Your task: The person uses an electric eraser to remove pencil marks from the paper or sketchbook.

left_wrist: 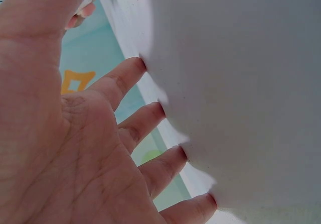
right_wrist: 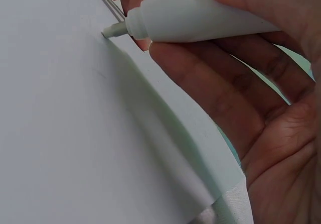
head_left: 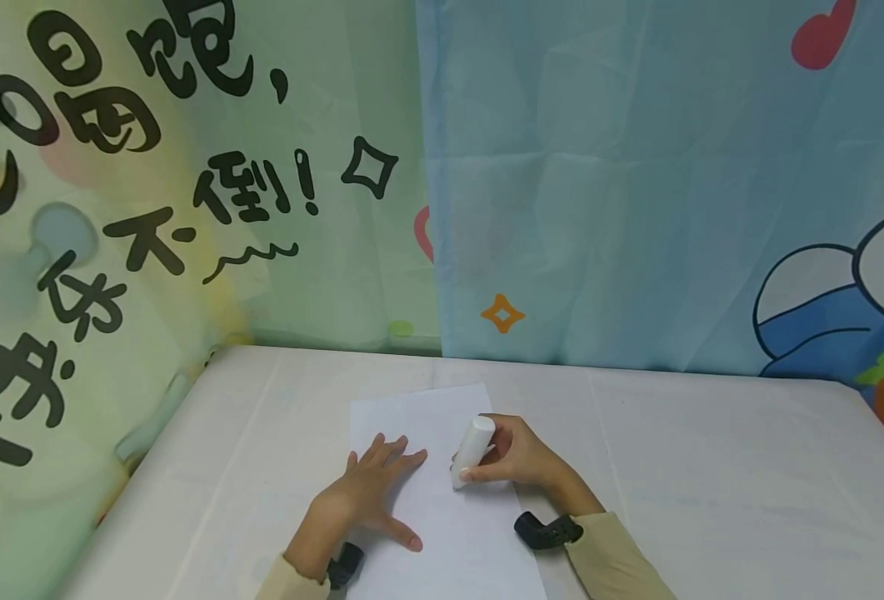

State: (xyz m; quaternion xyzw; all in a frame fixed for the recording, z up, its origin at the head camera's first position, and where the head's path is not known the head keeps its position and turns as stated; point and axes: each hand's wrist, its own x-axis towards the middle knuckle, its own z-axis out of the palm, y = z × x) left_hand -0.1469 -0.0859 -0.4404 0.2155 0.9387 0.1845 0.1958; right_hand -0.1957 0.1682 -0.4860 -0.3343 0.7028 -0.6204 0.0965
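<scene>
A white sheet of paper [head_left: 460,550] lies on the white table. My left hand [head_left: 370,492] rests on its left part, fingers spread and fingertips on the sheet, as the left wrist view [left_wrist: 90,128] also shows. In my right hand [head_left: 527,454] is a thick white electric eraser [head_left: 474,446], pinched between thumb and fingers and held at a slant. Its narrow tip [right_wrist: 115,30] points down at the paper in the right wrist view, right at the surface. A short faint dark mark [right_wrist: 99,73] shows on the sheet near the tip.
The white-covered table [head_left: 711,483] reaches out on both sides of the paper. Behind it hang a light blue curtain [head_left: 599,183] and a green-yellow printed cloth [head_left: 322,275] with black lettering. Dark wrist straps [head_left: 546,531] are on both forearms.
</scene>
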